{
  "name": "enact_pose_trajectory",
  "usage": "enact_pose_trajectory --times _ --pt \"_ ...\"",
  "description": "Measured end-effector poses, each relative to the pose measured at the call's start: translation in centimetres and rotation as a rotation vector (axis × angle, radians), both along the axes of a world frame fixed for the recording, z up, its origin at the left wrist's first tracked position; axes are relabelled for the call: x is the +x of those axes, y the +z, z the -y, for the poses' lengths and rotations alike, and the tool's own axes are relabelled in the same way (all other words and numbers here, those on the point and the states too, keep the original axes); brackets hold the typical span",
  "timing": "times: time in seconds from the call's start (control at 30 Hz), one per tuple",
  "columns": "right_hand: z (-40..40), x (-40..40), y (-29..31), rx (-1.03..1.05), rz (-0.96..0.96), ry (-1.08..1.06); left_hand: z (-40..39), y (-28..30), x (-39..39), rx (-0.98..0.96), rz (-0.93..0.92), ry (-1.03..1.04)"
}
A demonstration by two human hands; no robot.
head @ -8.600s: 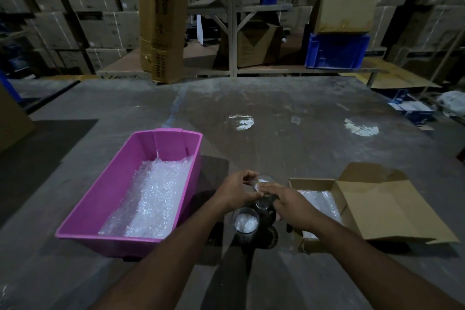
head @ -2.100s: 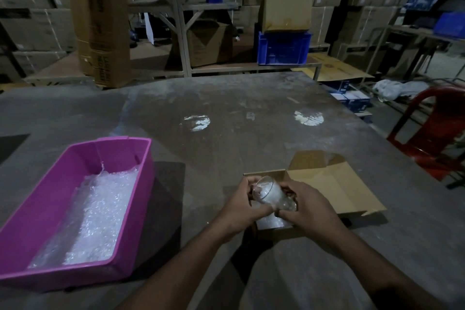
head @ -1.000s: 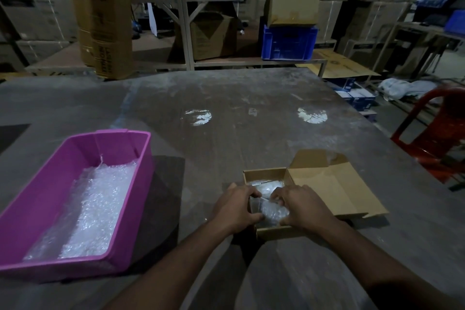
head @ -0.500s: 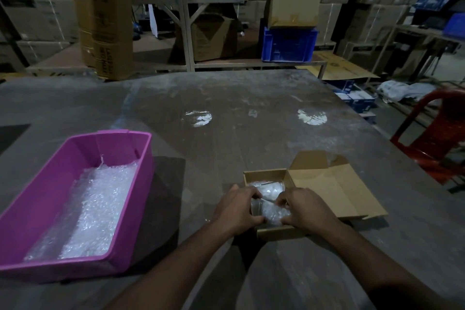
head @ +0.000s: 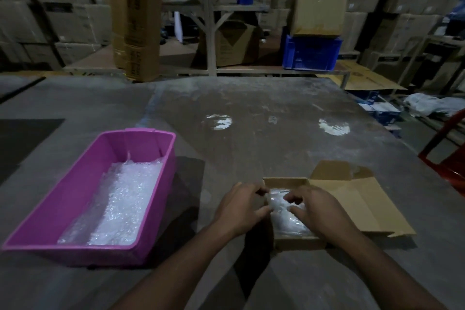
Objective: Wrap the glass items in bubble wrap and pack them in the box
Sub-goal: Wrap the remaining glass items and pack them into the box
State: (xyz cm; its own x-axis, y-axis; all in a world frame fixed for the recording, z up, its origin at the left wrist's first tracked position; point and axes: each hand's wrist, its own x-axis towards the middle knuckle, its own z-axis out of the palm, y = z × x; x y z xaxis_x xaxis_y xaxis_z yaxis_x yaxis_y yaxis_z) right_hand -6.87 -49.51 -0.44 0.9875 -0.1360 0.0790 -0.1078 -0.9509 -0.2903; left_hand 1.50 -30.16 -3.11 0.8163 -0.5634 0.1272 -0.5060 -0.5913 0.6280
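A small open cardboard box (head: 297, 243) stands on the table near me, its lid flap (head: 357, 205) folded out to the right. Inside it lies a bubble-wrapped glass (head: 283, 216), with more wrap showing at the far end. My left hand (head: 240, 209) is at the box's left wall, its thumb and curled fingers against the bundle's left side. My right hand (head: 318, 211) rests over the bundle's right side, with curled fingers and thumb pinching the wrap. The glass itself is hidden under wrap and hands.
A pink plastic tub (head: 63, 211) holding loose bubble wrap (head: 120, 206) sits to the left on the grey table (head: 251, 133). A red chair (head: 450, 158) stands off the table's right edge. Shelving, stacked cartons and a blue crate (head: 310, 54) are behind the table.
The wrapped glass, held above the box two seconds ago, has been lowered into it. Both hands have stayed on the bundle and shifted slightly deeper into the box.
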Motion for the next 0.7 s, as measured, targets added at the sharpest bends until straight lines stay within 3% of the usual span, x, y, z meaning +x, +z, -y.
enact_pose_trajectory --times 0.27,0.4,0.57,0.7 --pt "-10.8 3.0 1.1 0.304 0.195 0.230 -10.6 5.0 0.3 -0.266 0.075 0.312" --pt "-17.0 5.8 1.5 0.473 0.205 0.316 -17.3 6.3 0.7 -0.283 0.159 0.492" --pt "-24.5 9.4 2.6 0.397 0.194 0.485 -25.5 5.0 2.5 -0.085 0.064 0.679" --pt "-29.9 12.6 1.9 0.115 0.040 0.578 -30.0 3.2 3.8 0.103 -0.055 0.696"
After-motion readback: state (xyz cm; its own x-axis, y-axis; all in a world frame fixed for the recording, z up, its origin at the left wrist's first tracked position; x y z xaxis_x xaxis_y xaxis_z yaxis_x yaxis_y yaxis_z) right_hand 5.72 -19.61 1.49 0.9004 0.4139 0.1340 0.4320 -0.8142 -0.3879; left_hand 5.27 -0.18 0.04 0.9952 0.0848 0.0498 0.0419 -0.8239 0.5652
